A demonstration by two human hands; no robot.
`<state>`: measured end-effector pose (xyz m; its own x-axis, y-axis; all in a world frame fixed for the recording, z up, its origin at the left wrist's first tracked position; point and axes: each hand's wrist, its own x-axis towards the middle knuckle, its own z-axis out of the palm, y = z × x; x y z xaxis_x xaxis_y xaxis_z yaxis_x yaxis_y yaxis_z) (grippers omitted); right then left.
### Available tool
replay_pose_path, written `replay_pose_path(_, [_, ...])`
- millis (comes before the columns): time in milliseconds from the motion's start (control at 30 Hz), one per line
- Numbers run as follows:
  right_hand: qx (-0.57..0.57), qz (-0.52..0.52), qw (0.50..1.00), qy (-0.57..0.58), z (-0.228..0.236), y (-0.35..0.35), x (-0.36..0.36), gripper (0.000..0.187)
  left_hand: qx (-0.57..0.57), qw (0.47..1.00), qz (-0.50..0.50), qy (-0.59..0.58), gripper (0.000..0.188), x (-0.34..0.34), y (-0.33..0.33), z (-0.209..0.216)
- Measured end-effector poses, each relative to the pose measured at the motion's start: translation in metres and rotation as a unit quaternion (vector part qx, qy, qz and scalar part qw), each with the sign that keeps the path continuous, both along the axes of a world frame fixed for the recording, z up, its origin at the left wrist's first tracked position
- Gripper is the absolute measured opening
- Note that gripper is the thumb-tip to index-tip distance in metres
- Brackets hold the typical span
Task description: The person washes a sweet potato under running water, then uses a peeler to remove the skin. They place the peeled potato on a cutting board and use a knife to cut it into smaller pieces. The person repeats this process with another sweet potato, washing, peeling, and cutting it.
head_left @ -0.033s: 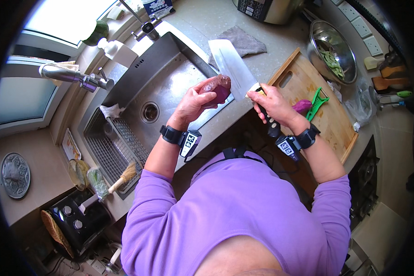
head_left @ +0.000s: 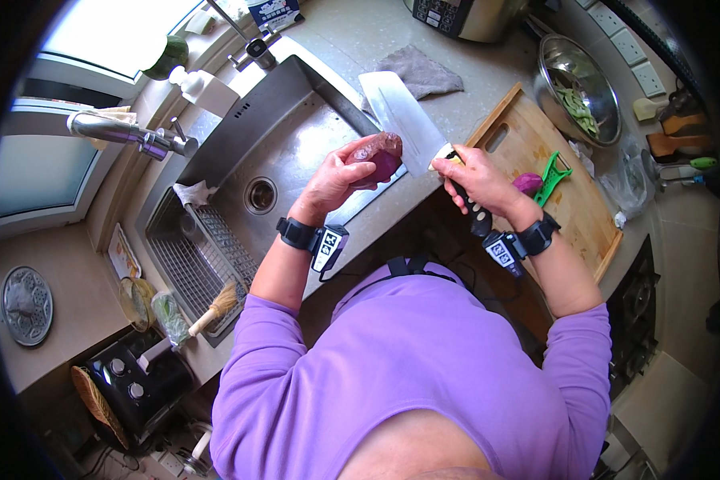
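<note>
My left hand grips a purple sweet potato over the near right edge of the sink. Brownish skin covers its upper side, and a bare deep-purple face shows below. In my right hand is a cleaver, held by its black handle with the fingers wrapped round it. Its wide blade points up and to the left, just right of the sweet potato; I cannot tell whether they touch. Behind my right wrist, another purple piece and a green peeler lie on the wooden cutting board.
A grey cloth lies on the counter beyond the blade. At the far right stands a metal bowl with green pieces inside. Left of the sink are a faucet and a wire rack. A stove sits at right.
The cleaver's blade has shifted very slightly left and down, with my right hand moving a little. My left hand and the sweet potato are nearly still.
</note>
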<state>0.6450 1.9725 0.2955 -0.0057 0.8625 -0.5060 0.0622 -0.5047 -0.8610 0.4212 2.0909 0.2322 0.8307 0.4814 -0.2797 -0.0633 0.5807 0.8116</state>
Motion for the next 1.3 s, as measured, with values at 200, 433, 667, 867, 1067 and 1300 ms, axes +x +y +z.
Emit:
replay_pose_path(200, [0.041, -0.011, 0.999, -0.017, -0.005, 0.001, 0.001, 0.024, 0.031, 0.999, 0.027, 0.022, 0.063, 0.003, 0.004, -0.001])
replay_pose_path(433, [0.07, -0.042, 0.987, -0.141, 0.002, -0.002, 0.003, 0.028, 0.127, 0.988, 0.051, 0.067, 0.064, 0.029, 0.002, -0.006])
replay_pose_path(667, [0.033, -0.091, 0.994, -0.044, -0.002, -0.001, 0.018, 0.027, 0.016, 0.998, 0.053, 0.035, 0.057, 0.049, 0.002, -0.005])
replay_pose_path(867, [-0.027, -0.099, 0.953, 0.285, -0.041, -0.001, 0.022, 0.034, -0.041, 0.998, 0.054, 0.016, 0.051, 0.033, 0.004, 0.002])
replay_pose_path(1067, [-0.022, -0.105, 0.892, 0.438, -0.058, -0.006, 0.015, 0.037, -0.134, 0.988, 0.055, -0.055, 0.055, 0.017, 0.0, 0.002])
replay_pose_path(1300, [-0.001, -0.131, 0.907, 0.4, -0.046, -0.015, 0.026, 0.036, -0.108, 0.989, 0.034, -0.093, 0.068, 0.011, 0.0, -0.005])
